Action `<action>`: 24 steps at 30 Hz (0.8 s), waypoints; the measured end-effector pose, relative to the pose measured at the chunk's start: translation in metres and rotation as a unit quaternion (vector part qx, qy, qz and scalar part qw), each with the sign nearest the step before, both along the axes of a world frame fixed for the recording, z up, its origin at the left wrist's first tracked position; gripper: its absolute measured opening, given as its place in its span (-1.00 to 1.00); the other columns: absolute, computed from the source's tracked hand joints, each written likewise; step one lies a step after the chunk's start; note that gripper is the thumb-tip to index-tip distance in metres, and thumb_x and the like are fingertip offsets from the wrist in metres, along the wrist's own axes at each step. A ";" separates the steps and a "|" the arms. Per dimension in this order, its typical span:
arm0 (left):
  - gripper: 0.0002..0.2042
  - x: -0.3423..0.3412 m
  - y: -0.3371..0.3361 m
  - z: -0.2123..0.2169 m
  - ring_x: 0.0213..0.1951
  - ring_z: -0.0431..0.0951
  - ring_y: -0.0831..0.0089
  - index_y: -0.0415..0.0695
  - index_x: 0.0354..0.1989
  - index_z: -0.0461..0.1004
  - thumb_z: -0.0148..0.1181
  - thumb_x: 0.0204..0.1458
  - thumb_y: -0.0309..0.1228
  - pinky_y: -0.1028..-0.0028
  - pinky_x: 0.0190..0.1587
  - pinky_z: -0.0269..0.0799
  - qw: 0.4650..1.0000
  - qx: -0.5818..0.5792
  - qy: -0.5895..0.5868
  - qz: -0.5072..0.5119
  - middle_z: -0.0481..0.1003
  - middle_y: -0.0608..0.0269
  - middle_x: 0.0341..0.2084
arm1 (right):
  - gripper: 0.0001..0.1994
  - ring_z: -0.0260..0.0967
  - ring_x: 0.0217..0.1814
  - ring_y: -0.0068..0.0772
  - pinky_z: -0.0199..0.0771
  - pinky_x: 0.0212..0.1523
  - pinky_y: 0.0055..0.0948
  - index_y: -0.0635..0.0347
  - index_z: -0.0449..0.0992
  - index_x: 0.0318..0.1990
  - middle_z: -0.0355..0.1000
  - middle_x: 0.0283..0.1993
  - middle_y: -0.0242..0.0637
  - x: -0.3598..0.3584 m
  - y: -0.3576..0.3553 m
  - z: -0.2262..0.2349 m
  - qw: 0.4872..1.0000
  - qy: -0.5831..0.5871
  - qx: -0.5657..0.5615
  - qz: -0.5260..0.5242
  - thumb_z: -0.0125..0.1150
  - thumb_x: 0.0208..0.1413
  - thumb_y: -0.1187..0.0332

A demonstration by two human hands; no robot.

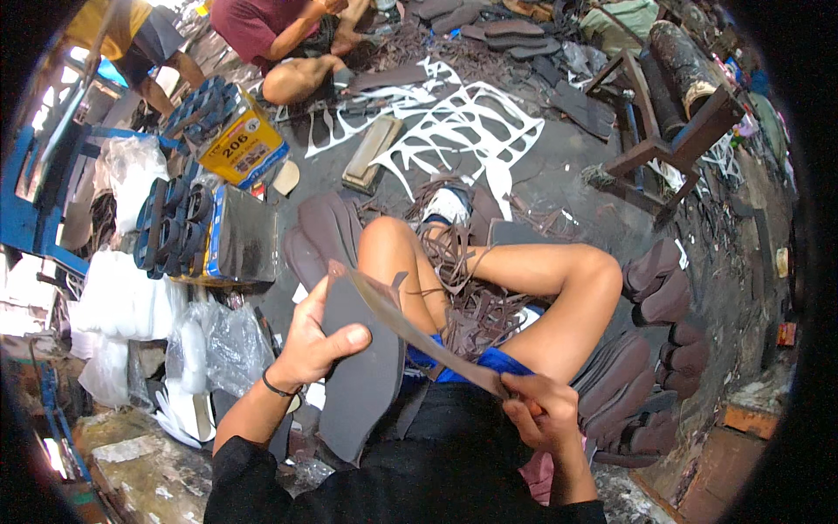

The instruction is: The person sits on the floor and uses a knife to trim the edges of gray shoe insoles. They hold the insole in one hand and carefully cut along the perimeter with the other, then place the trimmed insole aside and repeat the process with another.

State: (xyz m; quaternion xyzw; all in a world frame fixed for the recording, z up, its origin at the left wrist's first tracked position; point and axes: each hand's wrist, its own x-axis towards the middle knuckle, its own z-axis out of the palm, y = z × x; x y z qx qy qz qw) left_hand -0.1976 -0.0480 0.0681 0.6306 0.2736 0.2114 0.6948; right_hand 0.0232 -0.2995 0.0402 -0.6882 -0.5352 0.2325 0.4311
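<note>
A dark grey shoe sole is held up beside the person's left thigh, pinched between the thumb and fingers of the left hand; the right hand is closed around what looks like a long knife, its blade crossing the sole's upper part, contact unclear. This sole looks partway worked, with its outline already rounded. Brown offcut strips between the legs suggest much trimming done; whether the stacked soles at right are finished or waiting, I cannot tell.
</note>
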 end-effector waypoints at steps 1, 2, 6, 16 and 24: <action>-0.35 -0.005 -0.006 -0.002 0.06 0.45 0.42 -0.27 0.21 0.29 0.42 0.00 -0.24 0.38 0.20 0.29 0.998 -0.061 0.007 -0.013 0.50 0.17 -0.02 | -0.67 0.54 -0.43 -0.33 0.56 -0.42 -0.42 0.25 0.63 -0.09 0.60 -0.28 -0.14 -0.002 -0.010 -0.002 1.000 0.023 -0.018 0.007 0.46 -0.06 0.46; -0.35 -0.011 -0.011 -0.006 0.06 0.45 0.43 -0.28 0.20 0.29 0.43 0.00 -0.24 0.38 0.20 0.29 0.997 -0.071 0.019 -0.019 0.50 0.17 -0.02 | -0.67 0.54 -0.44 -0.32 0.55 -0.43 -0.42 0.24 0.63 -0.09 0.60 -0.29 -0.17 -0.002 -0.017 -0.002 0.998 0.046 -0.035 0.014 0.47 -0.07 0.45; -0.32 -0.016 -0.032 -0.017 0.07 0.43 0.46 -0.30 0.20 0.29 0.49 -0.05 -0.31 0.39 0.20 0.29 0.992 -0.082 0.053 -0.076 0.48 0.17 0.01 | -0.67 0.53 -0.47 -0.35 0.55 -0.44 -0.44 0.22 0.64 -0.11 0.60 -0.31 -0.21 0.009 -0.040 0.020 0.990 0.042 -0.135 0.026 0.48 -0.09 0.44; -0.40 0.003 -0.055 -0.005 0.05 0.50 0.36 -0.31 0.14 0.41 0.51 -0.06 -0.32 0.37 0.17 0.33 0.955 -0.003 0.056 -0.292 0.53 0.10 -0.02 | -0.75 0.54 -0.53 -0.38 0.47 -0.50 -0.51 0.30 0.65 -0.12 0.57 -0.44 -0.11 0.008 -0.015 0.072 0.974 0.103 -0.200 0.032 0.37 0.02 0.46; -0.46 0.018 -0.047 0.001 -0.05 0.54 0.46 -0.35 0.11 0.42 0.39 0.03 -0.27 0.42 0.04 0.42 0.954 0.149 0.042 -0.258 0.58 0.12 -0.10 | -0.74 0.42 -0.54 -0.55 0.35 -0.51 -0.45 0.21 0.62 -0.05 0.54 -0.43 -0.16 0.005 0.016 0.049 0.965 0.223 -0.139 -0.021 0.34 0.15 0.32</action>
